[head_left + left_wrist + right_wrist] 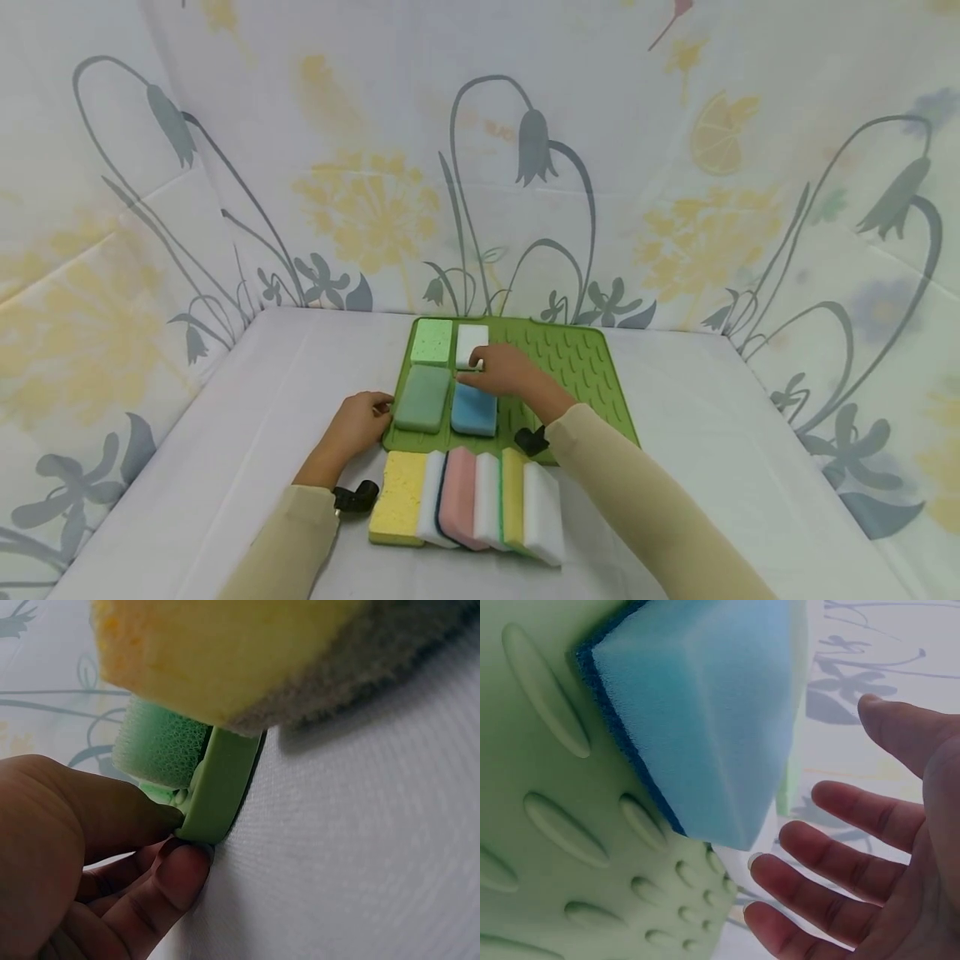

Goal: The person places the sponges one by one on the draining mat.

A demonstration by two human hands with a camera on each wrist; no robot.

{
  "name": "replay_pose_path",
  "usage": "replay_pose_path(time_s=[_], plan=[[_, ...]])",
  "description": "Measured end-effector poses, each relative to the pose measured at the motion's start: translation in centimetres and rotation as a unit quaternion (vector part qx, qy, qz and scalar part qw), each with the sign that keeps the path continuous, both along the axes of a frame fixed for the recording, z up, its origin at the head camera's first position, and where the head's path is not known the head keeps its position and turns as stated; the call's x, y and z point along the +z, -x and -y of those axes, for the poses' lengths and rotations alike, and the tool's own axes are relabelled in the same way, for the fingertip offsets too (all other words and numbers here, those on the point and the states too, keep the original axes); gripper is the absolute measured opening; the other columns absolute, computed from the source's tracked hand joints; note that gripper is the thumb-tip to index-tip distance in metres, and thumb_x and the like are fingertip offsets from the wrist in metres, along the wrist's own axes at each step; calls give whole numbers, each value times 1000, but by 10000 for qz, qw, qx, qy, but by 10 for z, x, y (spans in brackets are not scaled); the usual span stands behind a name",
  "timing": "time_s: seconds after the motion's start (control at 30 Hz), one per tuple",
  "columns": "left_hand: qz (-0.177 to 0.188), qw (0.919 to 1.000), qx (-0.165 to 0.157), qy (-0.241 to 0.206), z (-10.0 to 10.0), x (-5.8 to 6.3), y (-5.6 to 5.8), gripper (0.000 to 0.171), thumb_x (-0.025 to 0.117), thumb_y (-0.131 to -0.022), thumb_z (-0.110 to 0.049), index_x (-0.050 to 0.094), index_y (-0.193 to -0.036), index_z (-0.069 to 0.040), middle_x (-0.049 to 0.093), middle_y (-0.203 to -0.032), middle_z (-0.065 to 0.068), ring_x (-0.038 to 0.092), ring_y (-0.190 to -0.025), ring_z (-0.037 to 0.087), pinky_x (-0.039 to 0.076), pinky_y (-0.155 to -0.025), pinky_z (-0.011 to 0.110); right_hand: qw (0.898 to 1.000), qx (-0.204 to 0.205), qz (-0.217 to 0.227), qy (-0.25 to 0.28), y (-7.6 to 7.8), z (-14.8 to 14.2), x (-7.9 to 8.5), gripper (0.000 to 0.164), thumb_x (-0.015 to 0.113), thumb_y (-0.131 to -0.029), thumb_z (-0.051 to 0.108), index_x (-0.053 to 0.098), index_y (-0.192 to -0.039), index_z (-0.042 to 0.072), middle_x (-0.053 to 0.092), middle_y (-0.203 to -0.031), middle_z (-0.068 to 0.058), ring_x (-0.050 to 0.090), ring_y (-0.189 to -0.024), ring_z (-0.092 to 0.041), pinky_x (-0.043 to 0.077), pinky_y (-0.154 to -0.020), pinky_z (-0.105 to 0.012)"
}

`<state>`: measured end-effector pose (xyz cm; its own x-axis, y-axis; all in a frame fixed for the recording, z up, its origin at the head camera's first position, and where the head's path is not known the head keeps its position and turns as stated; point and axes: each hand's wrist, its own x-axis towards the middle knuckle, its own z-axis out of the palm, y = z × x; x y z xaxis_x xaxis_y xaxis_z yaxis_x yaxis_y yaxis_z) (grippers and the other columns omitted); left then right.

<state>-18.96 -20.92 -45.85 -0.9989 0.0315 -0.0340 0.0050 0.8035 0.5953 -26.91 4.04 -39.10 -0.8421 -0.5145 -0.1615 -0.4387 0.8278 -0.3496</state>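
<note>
My left hand (357, 427) pinches the left edge of a green silicone drying mat (570, 354). In the left wrist view the thumb (127, 814) lies at the top of the mat's rim (225, 784), with a fingertip below it. My right hand (506, 371) hovers over the mat with fingers spread apart, holding nothing. Beneath it lies a blue sponge (475, 412) with a dark blue scouring layer, and just behind that a white sponge (472, 337). Left of these, a green sponge (422, 400) sits in front of a speckled light-green sponge (432, 340).
Before the mat, several sponges overlap in a leaning row on the white cloth (697, 467): a yellow sponge (400, 500) at the left, a pink sponge (459, 500) amid others, a white sponge (543, 512) at the right. Behind stands a flower-printed curtain (637, 167).
</note>
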Motion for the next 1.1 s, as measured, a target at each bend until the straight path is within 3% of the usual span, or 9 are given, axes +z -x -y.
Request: replay_pose_path(time_s=[0.5,0.73,1.1], plan=[[26,10000,2,-16,1,-1,-1,36,57,-93,-11,62,-125,3,68,-106,14,64,-95,25,53,-75,38,9992,68,99,373,-16,-30,5,46,58,-94,47,63,-123,12,65,-117,-6,62,-100,-20,51,-84,-40],[-26,10000,-45,37,2,-3,-1,35,57,-93,-10,62,-125,3,68,-105,14,64,-94,25,53,-75,38,9978,25,103,648,-32,-46,5,47,60,-93,46,63,-124,11,64,-120,-7,61,-109,-23,51,-87,-42],[-56,9999,-135,12,1,-2,0,35,57,-93,-10,62,-125,4,68,-106,16,64,-96,27,53,-75,38,9974,-69,10,720,-58,-66,5,47,61,-92,45,63,-125,11,65,-120,-10,61,-110,-27,51,-87,-45]])
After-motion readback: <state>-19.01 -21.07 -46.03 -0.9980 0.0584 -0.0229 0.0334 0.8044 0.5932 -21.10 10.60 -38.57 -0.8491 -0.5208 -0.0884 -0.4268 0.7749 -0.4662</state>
